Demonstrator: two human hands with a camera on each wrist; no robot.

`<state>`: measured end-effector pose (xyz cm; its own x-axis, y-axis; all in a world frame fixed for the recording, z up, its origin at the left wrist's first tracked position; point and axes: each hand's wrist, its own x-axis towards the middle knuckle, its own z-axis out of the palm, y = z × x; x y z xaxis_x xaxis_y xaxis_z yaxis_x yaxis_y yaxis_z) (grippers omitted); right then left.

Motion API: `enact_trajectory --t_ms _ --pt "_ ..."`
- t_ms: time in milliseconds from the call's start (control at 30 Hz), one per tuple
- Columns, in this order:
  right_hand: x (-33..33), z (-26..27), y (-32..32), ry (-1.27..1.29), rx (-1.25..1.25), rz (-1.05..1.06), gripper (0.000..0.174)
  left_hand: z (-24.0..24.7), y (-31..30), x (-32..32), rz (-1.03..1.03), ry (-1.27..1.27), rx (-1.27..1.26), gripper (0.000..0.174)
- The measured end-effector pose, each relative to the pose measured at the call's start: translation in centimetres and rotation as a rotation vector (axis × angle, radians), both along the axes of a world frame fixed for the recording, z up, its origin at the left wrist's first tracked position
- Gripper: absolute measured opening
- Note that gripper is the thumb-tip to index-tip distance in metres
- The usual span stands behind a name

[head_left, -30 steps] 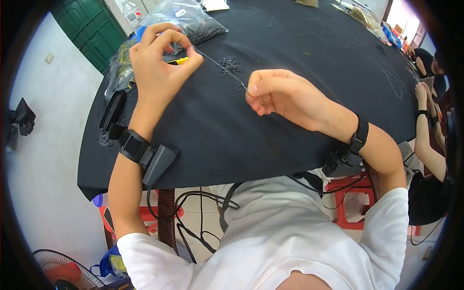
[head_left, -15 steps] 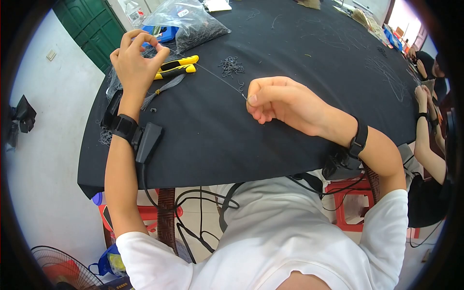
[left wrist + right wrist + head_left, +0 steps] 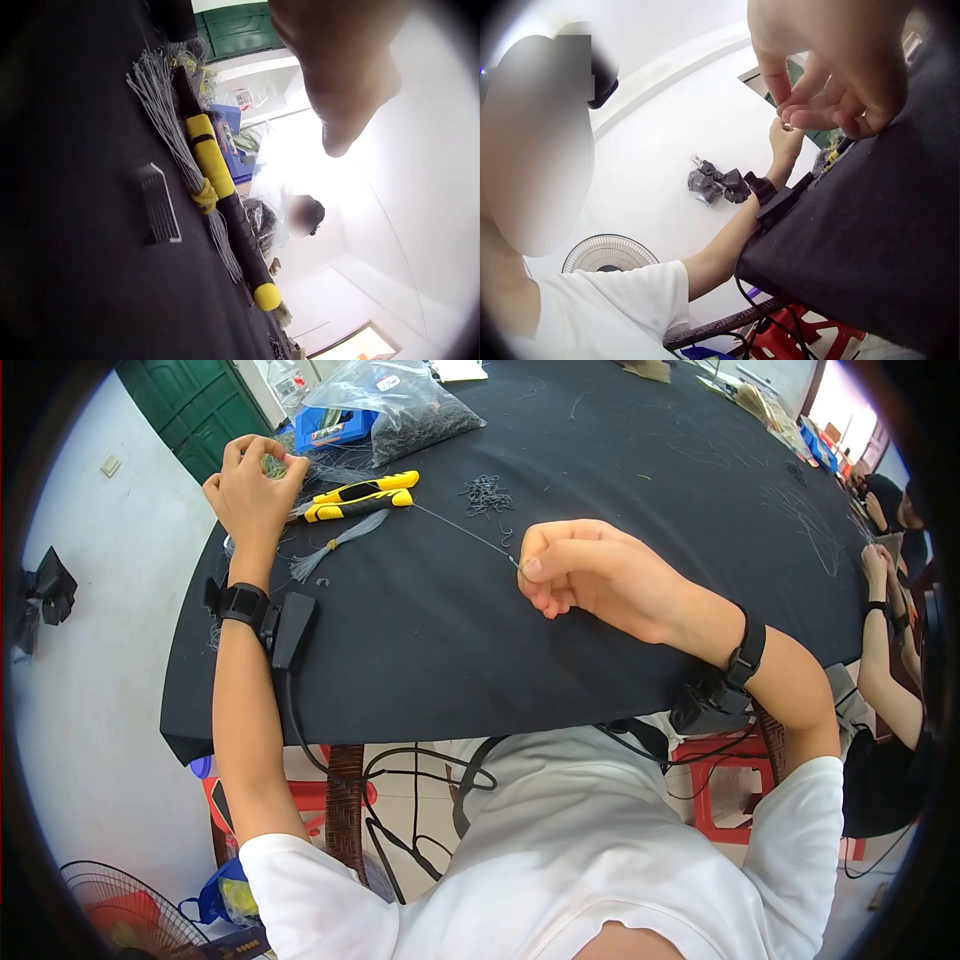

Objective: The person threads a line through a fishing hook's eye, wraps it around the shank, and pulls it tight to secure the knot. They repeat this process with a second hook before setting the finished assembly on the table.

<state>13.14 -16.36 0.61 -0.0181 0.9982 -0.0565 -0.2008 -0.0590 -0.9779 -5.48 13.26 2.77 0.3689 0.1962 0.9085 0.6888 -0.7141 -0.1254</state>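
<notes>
A thin line [image 3: 465, 534] slants across the black cloth up to my right hand [image 3: 610, 575], which pinches its end between thumb and forefinger. Any small hook inside that pinch is too small to make out. My left hand [image 3: 250, 495] is raised at the upper left, thumb and forefinger tips together; the line runs toward it and fades over the pliers. In the left wrist view a fine line [image 3: 409, 262] hangs in the air beyond the left hand [image 3: 341, 75]. Fingers of the right hand [image 3: 840, 67] curl inward in the right wrist view.
Yellow-black pliers [image 3: 360, 510] and a tied bundle of grey strands [image 3: 340, 544] lie near my left hand. A pile of small dark hooks [image 3: 486, 494] is beyond the line. Farther back are a blue box [image 3: 335, 426] and a clear bag [image 3: 425, 425]. Other people sit at the right.
My left hand has moved left and somewhat down, away from the right hand, uncovering the pliers, strand bundle and blue box. The line spans a wider gap; my right hand has barely shifted.
</notes>
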Motion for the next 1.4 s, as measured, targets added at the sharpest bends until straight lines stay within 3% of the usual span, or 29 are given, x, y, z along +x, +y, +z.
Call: enact_trajectory --t_ms 467,567,667,800,967,1167,1400 --pt "0.4 -0.3 0.2 -0.012 0.033 -0.026 0.014 0.0 0.7 -0.5 0.021 -0.035 -0.029 0.017" --pt "0.4 -0.3 0.2 -0.034 0.027 -0.101 0.018 0.4 -0.6 0.1 -0.117 -0.094 -0.111 0.015" --pt "0.3 -0.1 0.2 -0.054 -0.014 -0.174 0.021 0.8 -2.4 1.9 -0.495 -0.278 -0.278 0.013" --pt "1.0 -0.2 0.1 -0.059 -0.044 -0.197 0.021 1.3 -7.8 3.7 -0.794 -0.268 -0.39 0.011" --pt "0.9 0.3 0.2 0.033 0.245 -0.272 0.018 1.2 -13.5 4.3 -0.965 -0.079 -0.337 0.012" --pt "0.3 1.2 -0.5 0.099 0.257 -0.087 0.027 1.0 -15.5 4.0 -0.997 0.043 -0.186 0.02" --pt "0.5 0.5 -0.1 0.074 0.318 -0.093 0.023 1.1 -15.6 4.0 -1.003 0.073 -0.092 0.023"
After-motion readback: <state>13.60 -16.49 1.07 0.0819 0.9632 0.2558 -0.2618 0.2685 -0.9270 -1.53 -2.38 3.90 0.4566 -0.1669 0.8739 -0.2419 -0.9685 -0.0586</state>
